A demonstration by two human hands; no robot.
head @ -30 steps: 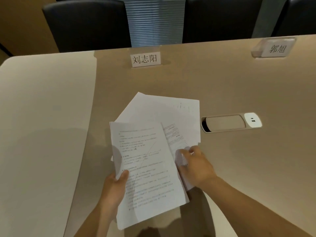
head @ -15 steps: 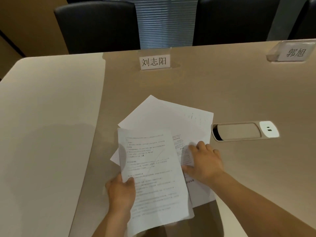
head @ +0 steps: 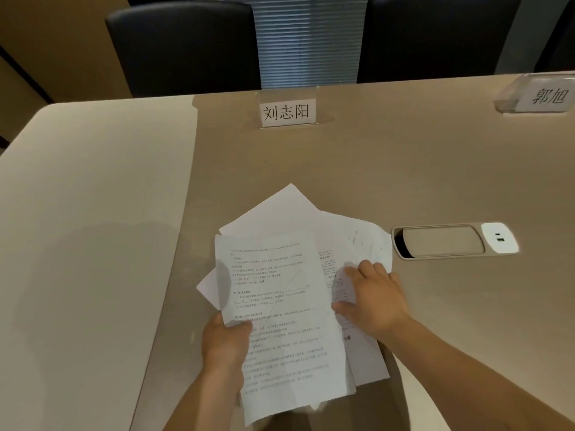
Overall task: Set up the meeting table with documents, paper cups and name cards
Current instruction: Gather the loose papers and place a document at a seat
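A loose fan of printed documents (head: 280, 293) lies in front of me on the tan meeting table (head: 404, 169). My left hand (head: 225, 343) grips the top sheet by its left edge, thumb on the printed face. My right hand (head: 375, 295) presses on the sheets underneath at the right, thumb and fingers pinching a page. A clear name card (head: 287, 112) with black characters stands at the far edge, beyond the papers. A second name card (head: 541, 94) stands at the far right. No paper cups are in view.
A recessed power and cable box (head: 454, 242) sits in the table just right of the papers. The table's left part (head: 93, 228) is a lighter cream surface. Two dark chairs (head: 183, 48) stand behind the far edge.
My right hand has slid a little up and to the right across the lower sheets. My left hand keeps its grip on the top sheet. The view has drifted left.
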